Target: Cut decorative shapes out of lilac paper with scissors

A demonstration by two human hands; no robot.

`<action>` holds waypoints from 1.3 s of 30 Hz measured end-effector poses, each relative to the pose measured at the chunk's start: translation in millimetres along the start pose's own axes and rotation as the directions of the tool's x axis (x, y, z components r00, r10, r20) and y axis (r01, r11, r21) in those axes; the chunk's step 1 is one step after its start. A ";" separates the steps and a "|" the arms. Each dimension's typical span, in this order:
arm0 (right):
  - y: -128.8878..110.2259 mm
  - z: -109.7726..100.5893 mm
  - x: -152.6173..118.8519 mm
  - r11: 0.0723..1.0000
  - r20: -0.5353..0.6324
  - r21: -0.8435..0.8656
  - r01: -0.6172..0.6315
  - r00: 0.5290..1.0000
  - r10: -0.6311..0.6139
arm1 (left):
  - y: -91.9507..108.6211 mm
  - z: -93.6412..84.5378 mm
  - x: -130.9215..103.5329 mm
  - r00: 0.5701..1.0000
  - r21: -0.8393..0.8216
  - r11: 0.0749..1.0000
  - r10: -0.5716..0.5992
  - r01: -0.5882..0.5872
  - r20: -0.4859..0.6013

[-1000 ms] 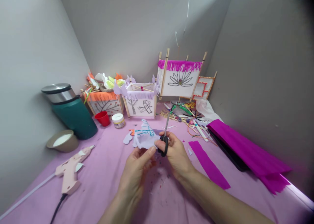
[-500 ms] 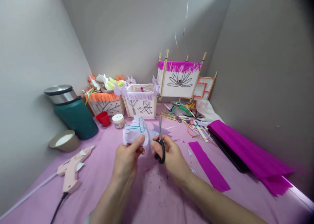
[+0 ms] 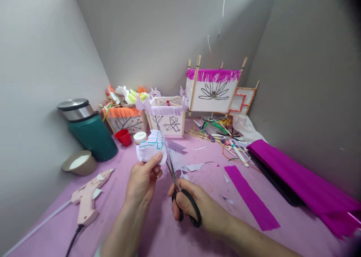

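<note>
My left hand point(image 3: 143, 178) pinches a piece of pale lilac paper point(image 3: 153, 153) between thumb and fingers; blue lines are drawn on it. In my right hand point(image 3: 194, 202) is a pair of scissors point(image 3: 180, 193) with black handles, my fingers through the loops. Their blades point up and away, slightly parted, close to the right edge of the paper. Whether the blades touch the paper I cannot tell. Lilac paper scraps point(image 3: 194, 167) lie on the table just beyond the scissors.
A pink glue gun point(image 3: 90, 197), a bowl of white stuff point(image 3: 79, 162), a green flask point(image 3: 93, 135) and a red cup point(image 3: 123, 137) stand left. Decorated paper lanterns point(image 3: 169, 123) line the back. A magenta strip point(image 3: 251, 197), folded magenta paper point(image 3: 299, 182) and markers point(image 3: 238, 151) lie right.
My right hand has moved down towards me, and the scissors have swung from upright to pointing up-left with blades parted. The drawn paper has shifted slightly left; the whole view has shifted a little.
</note>
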State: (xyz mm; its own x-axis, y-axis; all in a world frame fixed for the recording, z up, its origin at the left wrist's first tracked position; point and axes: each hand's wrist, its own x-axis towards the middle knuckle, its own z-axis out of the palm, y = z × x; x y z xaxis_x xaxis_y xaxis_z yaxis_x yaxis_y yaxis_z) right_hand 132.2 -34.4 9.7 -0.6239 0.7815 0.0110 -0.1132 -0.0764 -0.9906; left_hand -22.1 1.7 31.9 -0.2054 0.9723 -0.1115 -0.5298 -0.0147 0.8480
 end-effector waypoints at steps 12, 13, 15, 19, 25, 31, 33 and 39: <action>18.3 -2.8 4.2 0.993 -0.161 -0.063 0.096 0.981 -0.105 | -18.8 8.6 -13.3 1.000 0.057 0.998 0.004 -0.005 0.008; 19.3 -3.9 4.7 0.990 -0.177 -0.087 0.113 0.976 -0.127 | -20.1 9.2 -14.4 1.000 0.052 0.999 -0.009 0.007 0.025; 20.8 -5.6 5.6 0.981 -0.201 -0.131 0.141 0.965 -0.166 | -21.7 10.0 -16.1 0.998 0.034 0.999 -0.018 0.016 0.058; 20.8 -6.6 6.0 0.974 -0.218 -0.159 0.163 0.956 -0.195 | -21.7 10.0 -16.3 0.998 0.031 1.000 -0.009 0.007 0.064; 19.6 -5.4 4.5 0.976 -0.205 -0.166 0.141 0.963 -0.173 | -21.5 8.5 -15.6 0.997 0.058 0.998 0.012 -0.016 0.076; 20.1 -5.7 4.4 0.974 -0.213 -0.185 0.131 0.962 -0.170 | -21.4 7.8 -15.3 0.997 0.075 0.997 0.011 -0.016 0.070; 19.6 -6.2 4.2 0.970 -0.202 -0.199 0.142 0.962 -0.182 | -21.0 7.8 -15.7 0.997 0.070 0.998 0.004 -0.009 0.071; 17.7 -6.3 4.5 0.966 -0.187 -0.204 0.161 0.962 -0.200 | -21.5 7.5 -16.9 0.996 0.074 0.997 -0.006 0.000 0.084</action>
State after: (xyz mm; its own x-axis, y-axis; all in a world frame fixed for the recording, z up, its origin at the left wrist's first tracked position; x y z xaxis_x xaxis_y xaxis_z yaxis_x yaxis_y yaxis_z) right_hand 132.3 -28.3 -8.7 -0.4331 0.8825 0.1834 -0.0520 0.1787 -0.9825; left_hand -1.1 -12.7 19.4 -0.1326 0.9885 -0.0724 -0.4675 0.0021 0.8840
